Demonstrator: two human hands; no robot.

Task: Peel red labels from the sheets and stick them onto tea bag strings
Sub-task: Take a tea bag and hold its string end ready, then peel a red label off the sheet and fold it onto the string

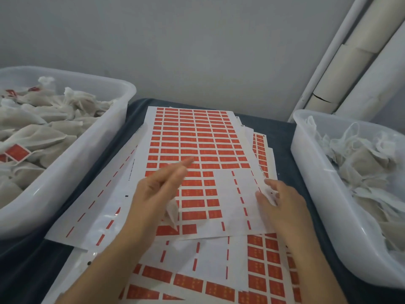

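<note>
Several sheets of red labels overlap on the dark cloth. The top label sheet (197,139) has a bare peeled patch at its lower right, and another sheet (219,270) lies nearer me. My left hand (157,189) hovers over the top sheet with index and middle fingers stretched forward. A white tea bag (173,212) pokes out from under its palm, apparently held by the lower fingers. My right hand (282,200) rests spread fingertips on the sheet's right edge. No peeled label is visible in either hand.
A clear bin (122,102) on the left holds tea bags, some with red labels on them. A second clear bin (306,161) on the right holds tea bags without labels. Cardboard tubes (350,62) and white pipes lean in the back right corner against a grey wall.
</note>
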